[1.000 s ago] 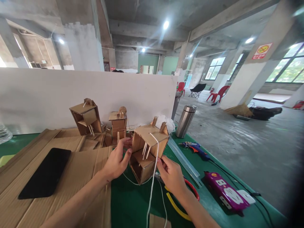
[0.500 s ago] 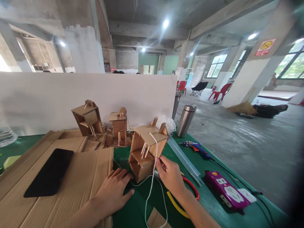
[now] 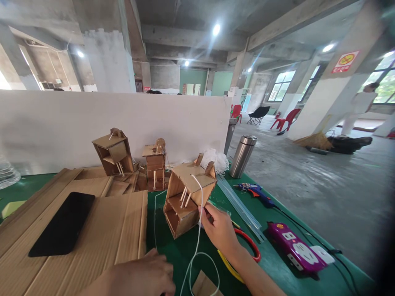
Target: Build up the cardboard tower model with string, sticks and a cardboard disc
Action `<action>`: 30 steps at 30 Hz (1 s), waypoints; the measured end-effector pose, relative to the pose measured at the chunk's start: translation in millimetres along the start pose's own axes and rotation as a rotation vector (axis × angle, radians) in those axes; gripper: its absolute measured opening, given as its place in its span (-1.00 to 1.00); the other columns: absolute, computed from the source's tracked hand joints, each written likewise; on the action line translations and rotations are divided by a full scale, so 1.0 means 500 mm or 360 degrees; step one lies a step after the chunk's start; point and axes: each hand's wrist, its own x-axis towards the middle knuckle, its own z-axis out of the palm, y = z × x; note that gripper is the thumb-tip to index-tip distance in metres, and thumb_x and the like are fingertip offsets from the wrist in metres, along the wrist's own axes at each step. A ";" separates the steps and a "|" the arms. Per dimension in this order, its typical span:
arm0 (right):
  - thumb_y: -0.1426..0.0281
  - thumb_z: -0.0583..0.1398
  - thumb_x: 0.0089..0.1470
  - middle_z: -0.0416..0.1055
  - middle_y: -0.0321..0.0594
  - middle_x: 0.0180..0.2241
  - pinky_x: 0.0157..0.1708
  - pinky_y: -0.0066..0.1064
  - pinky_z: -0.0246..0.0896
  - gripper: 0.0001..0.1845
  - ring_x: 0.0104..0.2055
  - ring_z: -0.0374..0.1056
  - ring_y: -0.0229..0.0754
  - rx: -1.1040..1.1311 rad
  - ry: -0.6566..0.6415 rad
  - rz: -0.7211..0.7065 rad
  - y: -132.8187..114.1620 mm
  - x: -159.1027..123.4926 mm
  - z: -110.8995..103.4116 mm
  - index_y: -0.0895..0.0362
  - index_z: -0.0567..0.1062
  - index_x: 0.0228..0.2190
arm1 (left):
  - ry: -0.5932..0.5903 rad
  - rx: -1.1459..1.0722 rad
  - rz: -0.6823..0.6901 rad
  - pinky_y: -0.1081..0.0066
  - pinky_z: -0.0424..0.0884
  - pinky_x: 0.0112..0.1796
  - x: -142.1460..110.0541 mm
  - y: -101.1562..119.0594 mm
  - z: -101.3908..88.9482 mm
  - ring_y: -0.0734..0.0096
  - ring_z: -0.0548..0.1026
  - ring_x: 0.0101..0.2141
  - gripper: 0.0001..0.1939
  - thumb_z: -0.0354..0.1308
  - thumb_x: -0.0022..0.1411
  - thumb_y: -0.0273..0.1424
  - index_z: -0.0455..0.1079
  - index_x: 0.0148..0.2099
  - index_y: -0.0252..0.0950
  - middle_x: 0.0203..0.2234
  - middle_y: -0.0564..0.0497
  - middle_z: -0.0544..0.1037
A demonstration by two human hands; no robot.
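Observation:
A small cardboard box model (image 3: 189, 193) stands tilted in the middle of the green table, with thin white sticks inside and two cardboard tabs on top. My right hand (image 3: 220, 228) pinches its lower right edge. White string (image 3: 200, 230) comes out through the box's top, hangs down its front and loops on the table. My left hand (image 3: 145, 273), slightly blurred at the bottom, has its fingers curled in. Another stretch of string runs down to it, and the fingertips are partly hidden. Below the box lies a cardboard scrap (image 3: 205, 284).
Two other cardboard models (image 3: 114, 152) stand at the back by a white partition (image 3: 123, 111). A black phone (image 3: 63, 224) rests on cardboard sheets at left. To the right are red-and-yellow-handled pliers (image 3: 248, 242), clear glue sticks (image 3: 242, 209), a glue gun (image 3: 254, 193), a purple power strip (image 3: 298, 248) and a steel bottle (image 3: 243, 156).
My left hand has drawn back toward me, its fingers curling, and the string beside it has shifted. The box has moved slightly left with my right hand. A person has appeared at far right.

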 end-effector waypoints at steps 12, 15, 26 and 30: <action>0.33 0.02 0.27 0.34 -0.32 -0.64 -0.57 -0.48 0.12 -0.66 -0.63 0.30 -0.25 0.0107 -0.0120 -0.0076 -0.012 -0.006 0.008 0.09 0.37 -0.53 | 0.0846 0.0218 -0.0589 0.25 0.35 -0.31 0.017 -0.103 -0.096 0.09 0.54 -0.31 -0.76 -0.07 0.24 -0.46 0.35 -0.42 -0.23 -0.38 -0.08 0.54; 0.32 0.03 0.28 0.37 -0.31 -0.64 -0.58 -0.49 0.13 -0.67 -0.62 0.31 -0.25 0.0123 -0.0133 -0.0052 -0.010 -0.006 0.009 0.09 0.39 -0.50 | 0.0996 0.0142 -0.0714 0.30 0.33 -0.41 0.049 -0.130 -0.081 0.12 0.54 -0.38 -0.80 -0.11 0.27 -0.47 0.30 -0.35 -0.21 -0.41 -0.07 0.53; 0.30 0.04 0.28 0.31 -0.34 -0.65 -0.60 -0.48 0.10 -0.67 -0.64 0.26 -0.26 0.0149 -0.0199 0.0027 -0.009 -0.007 0.005 0.09 0.37 -0.52 | 0.1264 -0.0050 -0.0536 0.21 0.45 -0.29 0.061 -0.141 -0.020 0.09 0.55 -0.27 -0.84 -0.09 0.25 -0.33 0.10 -0.11 -0.20 -0.27 -0.10 0.51; 0.29 0.02 0.31 0.42 -0.25 -0.54 -0.48 -0.44 0.21 -0.65 -0.51 0.36 -0.20 0.0204 -0.0232 -0.0016 -0.010 -0.006 0.002 0.10 0.40 -0.48 | 0.1232 -0.0024 -0.0465 0.22 0.44 -0.31 0.062 -0.140 -0.015 0.02 0.56 -0.25 -0.80 0.01 0.14 -0.37 0.11 -0.16 -0.19 -0.28 -0.11 0.52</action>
